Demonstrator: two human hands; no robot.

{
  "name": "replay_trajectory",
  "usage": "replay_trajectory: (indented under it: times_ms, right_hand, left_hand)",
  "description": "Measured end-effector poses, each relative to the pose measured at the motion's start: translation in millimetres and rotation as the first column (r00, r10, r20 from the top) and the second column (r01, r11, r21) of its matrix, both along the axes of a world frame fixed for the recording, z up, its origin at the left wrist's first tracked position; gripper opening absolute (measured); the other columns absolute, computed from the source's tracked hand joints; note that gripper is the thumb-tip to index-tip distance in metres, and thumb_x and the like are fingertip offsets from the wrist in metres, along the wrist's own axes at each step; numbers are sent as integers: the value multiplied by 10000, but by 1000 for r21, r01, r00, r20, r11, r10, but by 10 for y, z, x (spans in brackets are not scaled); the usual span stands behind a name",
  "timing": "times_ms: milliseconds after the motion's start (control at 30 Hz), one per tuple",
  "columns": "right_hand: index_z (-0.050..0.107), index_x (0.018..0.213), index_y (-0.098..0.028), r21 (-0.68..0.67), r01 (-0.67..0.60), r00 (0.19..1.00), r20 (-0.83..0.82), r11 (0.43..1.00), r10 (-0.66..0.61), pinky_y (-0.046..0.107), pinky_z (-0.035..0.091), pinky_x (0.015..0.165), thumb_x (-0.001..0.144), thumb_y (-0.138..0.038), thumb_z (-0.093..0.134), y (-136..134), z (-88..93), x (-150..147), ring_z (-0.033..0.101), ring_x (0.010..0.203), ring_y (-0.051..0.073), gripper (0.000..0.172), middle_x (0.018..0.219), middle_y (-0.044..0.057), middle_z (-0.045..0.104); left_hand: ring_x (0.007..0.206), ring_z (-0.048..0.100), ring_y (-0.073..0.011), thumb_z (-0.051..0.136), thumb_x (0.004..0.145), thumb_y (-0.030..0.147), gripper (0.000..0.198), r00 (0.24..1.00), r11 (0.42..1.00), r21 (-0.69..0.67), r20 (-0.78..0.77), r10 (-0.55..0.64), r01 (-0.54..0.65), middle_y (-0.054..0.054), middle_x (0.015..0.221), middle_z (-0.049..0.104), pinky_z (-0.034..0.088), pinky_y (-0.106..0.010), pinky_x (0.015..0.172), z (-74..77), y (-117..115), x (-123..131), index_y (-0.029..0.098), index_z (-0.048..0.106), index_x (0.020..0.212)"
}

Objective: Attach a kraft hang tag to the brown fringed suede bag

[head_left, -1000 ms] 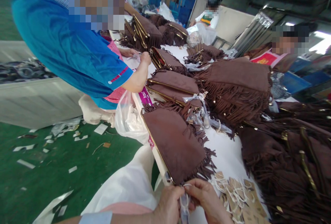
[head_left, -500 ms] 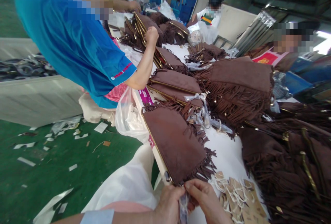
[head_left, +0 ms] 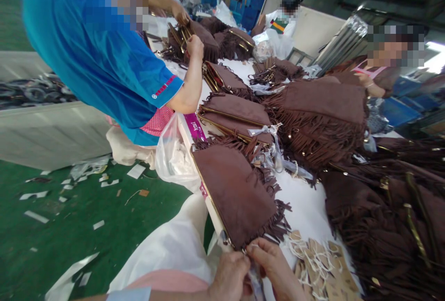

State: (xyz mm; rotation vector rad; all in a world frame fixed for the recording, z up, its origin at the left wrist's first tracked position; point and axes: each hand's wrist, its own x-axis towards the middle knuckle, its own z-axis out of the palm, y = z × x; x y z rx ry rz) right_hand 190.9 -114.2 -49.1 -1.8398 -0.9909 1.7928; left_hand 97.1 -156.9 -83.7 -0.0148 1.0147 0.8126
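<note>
A dark brown fringed bag (head_left: 236, 190) with a gold-coloured metal edge lies flat on the table in front of me. Its near corner, with small metal hardware, reaches my two hands. My left hand (head_left: 230, 273) is closed, with its thumb and finger pinching at that corner. Close against it, my right hand (head_left: 273, 261) pinches there too, fingers bent. From between them a narrow plastic-wrapped strip (head_left: 256, 280) hangs down; the fingers hide much of it, and its inside is hard to make out.
Tan card tags (head_left: 323, 264) with white strings lie right of my hands. More fringed bags (head_left: 320, 106) are piled along the table, with a large heap (head_left: 389, 217) at right. A co-worker in a blue shirt (head_left: 104, 60) handles bags at left. Scraps (head_left: 36, 216) litter the green floor.
My right hand has shifted slightly at the bag's corner, and the plastic-wrapped strip has swung a little right. The blue-shirted co-worker's hands have moved closer together over a bag.
</note>
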Motion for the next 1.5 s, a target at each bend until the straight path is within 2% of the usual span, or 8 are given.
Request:
replay_trajectory:
  times_ms: [100,167,467,633,800,1000,1167,1500]
  right_hand:
    - [445,504,-174,-18,20,1000,3,1000,-20,187,219,411,583,-305,598,4,-42,-20,309,418,47,216,432,-87,381]
    - [451,499,-175,-36,18,1000,16,999,-18,193,200,402,579,-314,598,11,-64,-26,316,407,52,218,420,-84,392]
    - [474,483,-173,-224,66,996,-45,972,-78,183,233,391,549,-270,623,84,17,24,357,367,52,190,373,-82,432]
    - [475,468,-173,-353,103,979,-131,930,-158,201,307,401,451,-269,682,120,1,85,419,374,70,229,394,-60,483]
    - [508,433,-147,-388,42,967,-217,921,-135,199,272,382,478,-313,700,115,-12,109,402,338,63,258,368,-26,502]
    - [564,446,-113,-328,-58,955,-293,943,-43,217,278,416,542,-355,689,108,15,69,463,362,100,288,389,39,561]
    - [508,494,-157,-240,-1,993,-115,971,-27,208,265,433,536,-360,726,105,15,85,429,389,80,301,396,-28,531]
    - [502,613,-180,-22,59,998,1,998,-59,194,220,438,557,-497,697,-2,-20,40,346,441,66,376,473,-73,430]
  left_hand:
    - [494,514,-157,583,602,305,184,974,986,65,-180,-140,154,-39,527,574,334,-239,448,96,6,-46,135,578,535]
    - [518,527,-168,580,599,295,176,972,978,97,-167,-166,184,-51,547,589,340,-243,456,110,-6,-45,130,587,537]
    - [612,571,-161,618,533,137,82,973,997,-69,226,52,-37,-64,615,602,422,-264,620,109,-30,-7,119,551,577]
    - [477,548,-124,542,541,79,188,982,968,-229,134,135,-102,-42,563,606,402,-219,499,244,97,-40,132,527,721]
    - [390,515,-98,502,608,108,114,999,983,-182,22,29,-24,-46,492,594,321,-172,385,307,192,-94,100,540,716]
    - [305,415,-72,495,594,111,76,990,993,-118,-143,-15,-2,-4,358,493,265,-171,331,244,207,-100,108,537,531]
    - [308,410,-72,483,570,99,79,980,999,-45,-199,-18,9,13,346,466,278,-171,327,171,228,-100,120,532,511]
    - [364,532,-128,451,560,214,296,990,996,-1,-102,-92,93,-24,539,591,304,-174,292,229,237,-167,130,524,835]
